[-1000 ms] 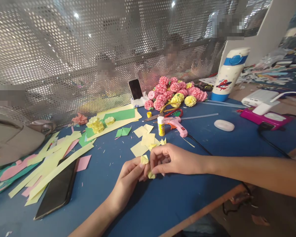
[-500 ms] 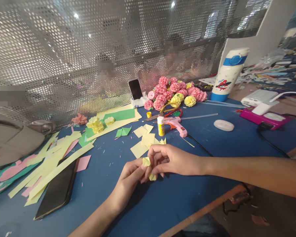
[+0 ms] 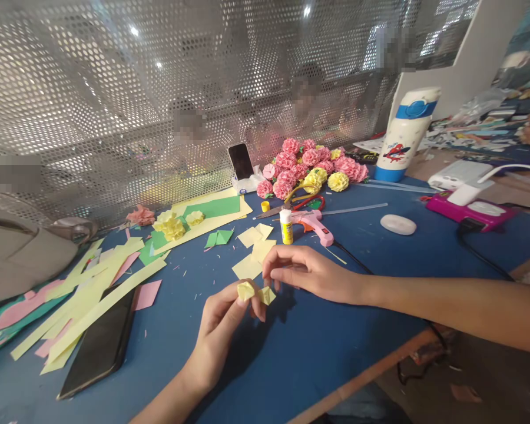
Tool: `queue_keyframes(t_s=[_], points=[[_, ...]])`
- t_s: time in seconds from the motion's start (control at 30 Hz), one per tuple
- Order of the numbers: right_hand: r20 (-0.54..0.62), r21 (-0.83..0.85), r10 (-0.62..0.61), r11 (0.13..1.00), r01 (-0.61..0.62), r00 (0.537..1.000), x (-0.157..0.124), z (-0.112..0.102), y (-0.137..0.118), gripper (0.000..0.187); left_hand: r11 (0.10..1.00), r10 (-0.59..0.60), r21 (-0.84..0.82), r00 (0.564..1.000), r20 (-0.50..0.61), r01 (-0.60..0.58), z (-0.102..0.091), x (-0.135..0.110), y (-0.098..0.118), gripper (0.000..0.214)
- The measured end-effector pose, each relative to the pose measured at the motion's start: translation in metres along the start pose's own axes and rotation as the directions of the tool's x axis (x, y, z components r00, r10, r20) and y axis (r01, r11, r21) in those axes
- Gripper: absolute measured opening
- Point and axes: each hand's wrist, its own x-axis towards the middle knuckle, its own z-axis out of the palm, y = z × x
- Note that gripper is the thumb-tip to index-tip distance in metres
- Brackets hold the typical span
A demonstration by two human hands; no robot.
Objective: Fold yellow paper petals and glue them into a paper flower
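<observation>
My left hand (image 3: 223,318) pinches a small piece of folded yellow paper (image 3: 246,290) between thumb and forefinger. A second folded yellow piece (image 3: 267,295) sticks out between its other fingers. Just to the right, my right hand (image 3: 302,268) hovers palm down, its fingers loosely bent and apart from the folded paper, with nothing seen in them. Behind its fingertips lie several flat yellow paper squares (image 3: 248,266), partly covered by the hand. A glue stick (image 3: 287,228) stands uncapped beyond them, beside a pink glue gun (image 3: 320,228).
Pink and yellow paper flowers (image 3: 311,162) are heaped at the back, near scissors (image 3: 307,201). Yellow strips (image 3: 110,294) and a black phone (image 3: 99,347) lie left, by a bag (image 3: 22,253). At right are a bottle (image 3: 406,132), a white oval object (image 3: 398,224) and a magenta power strip (image 3: 470,211).
My right hand has drawn away from the folded paper, slightly up and right. My left hand has shifted a little left, still holding the folded pieces, which now show more fully.
</observation>
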Motion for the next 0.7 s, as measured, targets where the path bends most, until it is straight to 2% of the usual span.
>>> queue_keyframes(t_s=[0.1, 0.17, 0.3, 0.4, 0.53, 0.7], points=[[0.011, -0.057, -0.016, 0.998, 0.017, 1.000, -0.001, 0.000, -0.002, 0.009, 1.000, 0.025, -0.017, 1.000, 0.001, -0.025, 0.000, -0.001, -0.001, 0.035], [0.042, -0.098, -0.029, 0.995, 0.034, 0.999, -0.002, 0.001, -0.003, 0.007, 0.996, 0.016, -0.084, 1.000, 0.009, -0.016, 0.001, 0.000, -0.001, 0.035], [0.108, -0.106, -0.050, 0.992, 0.061, 0.993, -0.002, 0.003, -0.002, 0.008, 0.926, -0.087, -0.358, 0.991, 0.101, 0.118, 0.006, 0.005, 0.001, 0.035], [0.103, -0.074, -0.052, 0.996, 0.059, 0.993, -0.002, 0.004, 0.001, 0.007, 0.875, -0.118, -0.451, 0.981, 0.154, 0.176, 0.010, 0.008, 0.002, 0.034], [0.075, -0.022, -0.063, 0.998, 0.065, 0.995, 0.000, 0.004, 0.004, 0.007, 0.902, -0.118, -0.398, 0.982, 0.146, 0.168, 0.010, 0.008, 0.000, 0.033], [-0.032, 0.101, -0.029, 0.994, 0.032, 0.999, 0.006, -0.002, 0.003, 0.016, 0.968, -0.084, -0.226, 0.991, 0.106, 0.107, 0.004, 0.007, -0.005, 0.028]])
